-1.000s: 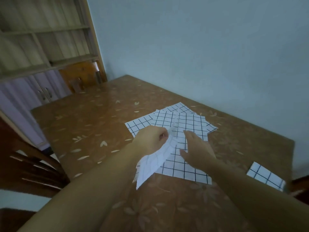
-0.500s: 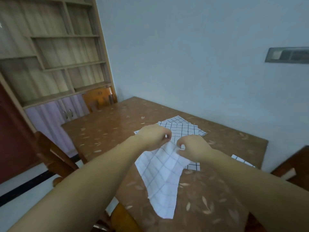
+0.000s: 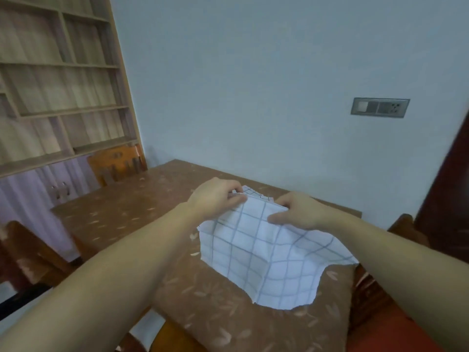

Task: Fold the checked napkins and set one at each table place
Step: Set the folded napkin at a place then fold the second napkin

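Fingertips of the left hand [image 3: 215, 196] and right hand [image 3: 300, 210] pinched the far edge of a white cloth napkin with a grey check [image 3: 269, 252], lifting it above the brown leaf-patterned table [image 3: 121, 212], probably to spread it for folding.

Both forearms bare, reaching forward from the lower corners and converging mid-frame. Left hand [image 3: 215, 198] palm down, knuckles up, fingers curled under and pinched closed on the napkin [image 3: 269, 255] at its far edge. Right hand [image 3: 298, 212] beside it, near but apart, thumb forward, fingers likewise clamped on the same edge.
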### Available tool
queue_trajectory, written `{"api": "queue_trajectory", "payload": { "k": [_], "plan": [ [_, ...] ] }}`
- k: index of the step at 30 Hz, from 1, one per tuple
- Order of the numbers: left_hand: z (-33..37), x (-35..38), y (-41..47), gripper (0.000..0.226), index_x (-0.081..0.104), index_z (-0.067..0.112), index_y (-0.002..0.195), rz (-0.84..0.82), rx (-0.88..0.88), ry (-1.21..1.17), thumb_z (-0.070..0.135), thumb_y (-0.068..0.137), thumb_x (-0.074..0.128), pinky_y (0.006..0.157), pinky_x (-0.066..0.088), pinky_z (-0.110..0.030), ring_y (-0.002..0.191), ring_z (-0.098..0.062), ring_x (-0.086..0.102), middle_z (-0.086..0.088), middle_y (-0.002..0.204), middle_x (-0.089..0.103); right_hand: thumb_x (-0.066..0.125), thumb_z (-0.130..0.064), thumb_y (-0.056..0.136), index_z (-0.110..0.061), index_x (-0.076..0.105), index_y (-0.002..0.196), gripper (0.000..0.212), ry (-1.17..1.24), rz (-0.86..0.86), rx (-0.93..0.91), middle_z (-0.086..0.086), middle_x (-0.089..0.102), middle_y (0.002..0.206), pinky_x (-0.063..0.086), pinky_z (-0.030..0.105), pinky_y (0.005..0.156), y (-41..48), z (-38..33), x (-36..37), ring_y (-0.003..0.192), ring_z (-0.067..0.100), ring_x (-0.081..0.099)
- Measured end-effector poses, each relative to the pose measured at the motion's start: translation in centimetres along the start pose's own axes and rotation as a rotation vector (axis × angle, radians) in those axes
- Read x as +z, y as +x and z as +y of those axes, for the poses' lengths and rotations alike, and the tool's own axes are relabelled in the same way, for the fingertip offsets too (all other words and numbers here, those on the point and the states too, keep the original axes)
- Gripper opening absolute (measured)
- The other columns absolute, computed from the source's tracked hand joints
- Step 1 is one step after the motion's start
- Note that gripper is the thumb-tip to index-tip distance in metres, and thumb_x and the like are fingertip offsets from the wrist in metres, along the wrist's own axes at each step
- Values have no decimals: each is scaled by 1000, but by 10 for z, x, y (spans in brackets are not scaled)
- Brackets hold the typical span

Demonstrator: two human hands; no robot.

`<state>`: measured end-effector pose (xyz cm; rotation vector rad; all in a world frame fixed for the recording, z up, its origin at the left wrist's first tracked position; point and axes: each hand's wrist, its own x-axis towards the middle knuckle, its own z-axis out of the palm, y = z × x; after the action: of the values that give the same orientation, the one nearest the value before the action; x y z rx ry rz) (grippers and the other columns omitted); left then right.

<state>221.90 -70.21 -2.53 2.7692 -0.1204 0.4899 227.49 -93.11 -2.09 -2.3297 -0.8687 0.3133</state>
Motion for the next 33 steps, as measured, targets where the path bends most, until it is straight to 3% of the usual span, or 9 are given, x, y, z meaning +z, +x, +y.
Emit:
{"api": "queue_trajectory", "payload": {
  "k": [5, 8, 11, 13, 17, 21, 25, 29, 33],
  "plan": [
    [-53, 14, -14, 36, 55, 12, 66, 168, -160, -328, 37, 89, 65, 58, 34, -32, 60, -15, 44, 5, 59, 50, 75, -28, 82, -19, 73, 81, 9, 69, 76, 129, -4, 69, 84, 46, 25, 73, 3, -19, 3, 81, 11, 61],
    [-72, 25, -22, 31, 67, 10, 80, 218, -437, -852, 38, 91, 63, 59, 38, -28, 59, -12, 52, 1, 69, 61, 73, -24, 85, -19, 74, 87, 6, 257, 178, 170, -3, 72, 83, 52, 17, 62, 7, -31, 8, 75, 10, 67],
    [-81, 51, -34, 44, 68, 12, 101, 6, -764, -1128, 52, 94, 52, 77, 51, -33, 72, -16, 61, 0, 83, 67, 71, -25, 86, -12, 75, 96, 17, 487, 319, 239, 7, 76, 88, 59, 30, 65, 13, -33, 13, 77, 20, 72],
    [-77, 65, -49, 53, 68, 17, 105, -233, -825, -1262, 63, 94, 44, 91, 51, -37, 75, -14, 63, 3, 87, 71, 71, -25, 86, -9, 74, 96, 19, 588, 411, 287, 10, 76, 88, 59, 33, 66, 15, -27, 18, 74, 22, 72],
    [-65, 81, -64, 63, 69, 21, 116, -461, -866, -1685, 71, 88, 44, 83, 51, -42, 102, -24, 68, -7, 109, 74, 69, -22, 88, -9, 72, 93, 14, 645, 530, 387, 7, 74, 80, 57, 28, 58, 15, -5, 37, 65, 18, 71],
    [-65, 94, -71, 51, 70, 18, 115, -386, -943, -1737, 60, 89, 56, 84, 53, -44, 99, -27, 71, -10, 108, 74, 76, -32, 79, -11, 74, 94, 26, 612, 512, 563, 11, 74, 92, 57, 44, 86, 9, 31, 72, 86, 29, 71],
    [-77, 115, -80, 42, 58, 5, 131, -436, -987, -1573, 21, 92, 64, 81, 57, -47, 103, -32, 69, -17, 123, 66, 78, -30, 80, -6, 67, 85, 27, 635, 426, 754, 12, 70, 84, 57, 37, 74, -11, 51, 114, 79, 28, 68],
    [-85, 133, -82, 86, 44, 15, 143, -370, -925, -1303, 36, 70, 83, 96, 51, -50, 120, -31, 57, -9, 143, 49, 87, -34, 62, -6, 75, 94, 44, 662, 271, 781, 17, 75, 97, 46, 65, 93, -27, 69, 133, 100, 40, 69],
    [-78, 119, -72, 21, 62, 12, 115, -416, -774, -1387, 13, 94, 62, 82, 56, -40, 95, -22, 69, -5, 103, 73, 75, -19, 83, -7, 71, 111, 31, 707, 234, 704, 11, 75, 103, 53, 46, 96, -34, 56, 116, 99, 28, 71]
  ]
}}
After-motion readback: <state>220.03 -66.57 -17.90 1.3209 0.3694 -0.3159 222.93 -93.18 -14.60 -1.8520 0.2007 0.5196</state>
